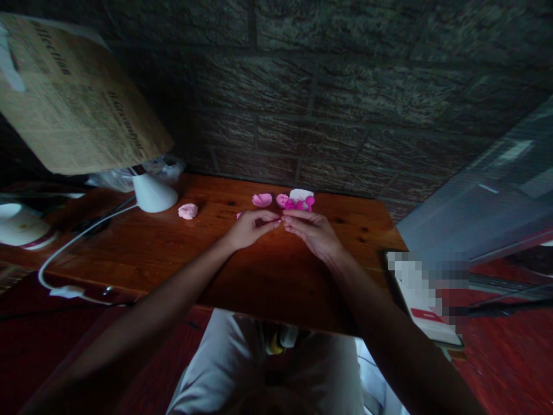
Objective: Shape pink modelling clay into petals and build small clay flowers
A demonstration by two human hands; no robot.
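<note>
My left hand [253, 229] and my right hand [314, 231] meet fingertip to fingertip above the wooden table. Both are closed in a pinch around a small pink piece [280, 220], mostly covered by the fingers; it looks like modelling clay. Just beyond the fingers stand a pink dish-like shape [261, 200], a round pink ball with a creased surface [282, 200] and bright magenta pieces [298, 204], one with a rounded end [310, 202]. A white piece [301, 195] lies behind them. Further left rests a pale pink lump [188, 211]. Another pink bit is partly hidden behind my left hand.
A lamp with a white base [154, 194] and a printed paper shade [86, 98] stands at the left, its white cord [78, 235] running over the front edge. A white cup [21, 225] is at far left. The brick wall [280, 98] closes off the back.
</note>
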